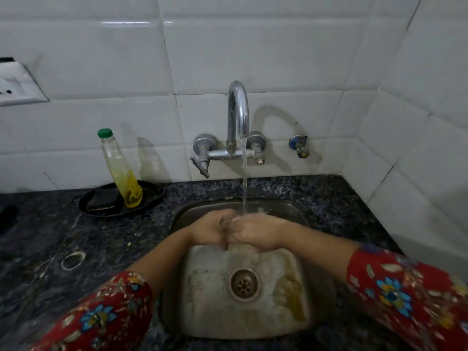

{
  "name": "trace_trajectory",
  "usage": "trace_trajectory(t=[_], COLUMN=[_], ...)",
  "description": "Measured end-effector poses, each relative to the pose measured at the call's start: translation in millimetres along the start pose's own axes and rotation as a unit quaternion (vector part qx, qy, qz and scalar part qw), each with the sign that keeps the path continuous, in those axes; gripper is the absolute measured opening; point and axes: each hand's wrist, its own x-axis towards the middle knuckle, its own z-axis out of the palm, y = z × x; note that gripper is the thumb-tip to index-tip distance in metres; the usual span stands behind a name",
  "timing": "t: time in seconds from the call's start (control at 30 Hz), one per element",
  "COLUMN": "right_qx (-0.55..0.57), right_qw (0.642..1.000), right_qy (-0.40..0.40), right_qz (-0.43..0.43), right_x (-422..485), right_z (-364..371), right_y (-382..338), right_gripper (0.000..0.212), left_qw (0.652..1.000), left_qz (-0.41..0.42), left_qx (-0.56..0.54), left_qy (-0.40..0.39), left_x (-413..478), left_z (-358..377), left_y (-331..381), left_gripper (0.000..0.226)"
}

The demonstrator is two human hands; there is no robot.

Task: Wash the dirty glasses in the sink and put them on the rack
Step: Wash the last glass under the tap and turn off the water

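**Dim, soft-edged view**

Low light comes from the left: the tap [238,110] and bottle [119,168] cast shadows rightward on tiles [101,59] bearing glare streaks. Left hand [210,230], right hand [257,233] and the glass [227,225] between them smear with motion blur; frame edges bow.

White tiled walls [126,59], speckled dark counter [316,198], perhaps a socket [17,84] left.

I'm looking into a home kitchen: a stained steel sink [207,295] at lower centre, a chrome tap [238,110] running above it, white wall tiles [278,59] across the top, a speckled stone counter [45,236], and a bottle of yellow liquid [121,171] at left.
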Motion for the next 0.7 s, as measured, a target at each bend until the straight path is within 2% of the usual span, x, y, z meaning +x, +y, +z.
trace_trajectory(t=[0.03,0.07,0.13,0.2,0.27,0.3,0.37,0.43,0.5,0.57,0.6,0.63,0.7], right_qx=[-0.060,-0.069,0.016,0.165,0.190,0.170,0.039,-0.068,-0.027,0.154,0.205,0.218,0.134], right_qw=[0.998,0.994,0.978,0.940,0.942,0.949,0.973,0.984,0.979,0.946,0.931,0.932,0.963], right_qy=[-0.026,-0.075,-0.115,-0.120,-0.094,-0.108,-0.128,-0.115,-0.101,-0.077,-0.081,-0.091,-0.111], right_qz=[-0.008,0.032,0.172,0.272,0.259,0.243,0.187,0.120,0.176,0.276,0.289,0.275,0.207], right_x=[4,9,17,24,23,19,9,3,7,13,15,13,2], right_z=[0,-5,-12,-12,-14,-19,-29,-30,-27,-23,-21,-21,-29], right_y=[6,7,2,-1,0,-1,3,5,1,-6,-4,-1,7], right_gripper=[0.032,0.027,0.022,0.026,0.028,0.025,0.017,0.025,0.028,0.026,0.021,0.016,0.013], left_qw=[1.000,0.999,0.990,0.972,0.964,0.968,0.977,0.978,0.970,0.961,0.961,0.964,0.978], left_qz=[-0.001,-0.001,0.004,0.008,0.027,0.038,0.055,0.046,0.020,0.001,0.001,0.003,0.015], left_qx=[-0.001,-0.028,-0.073,-0.088,-0.125,-0.137,-0.149,-0.155,-0.138,-0.085,-0.076,-0.079,-0.100], left_qy=[0.011,0.031,0.121,0.219,0.232,0.205,0.142,0.129,0.198,0.263,0.267,0.252,0.183], left_x=[4,8,10,5,1,0,-3,-3,-1,3,5,5,4], left_z=[5,11,20,26,27,24,15,14,24,33,33,32,22], left_y=[-1,0,7,21,27,26,21,21,28,36,36,35,30], left_gripper=[0.067,0.065,0.054,0.043,0.041,0.046,0.057,0.058,0.044,0.035,0.036,0.039,0.049])
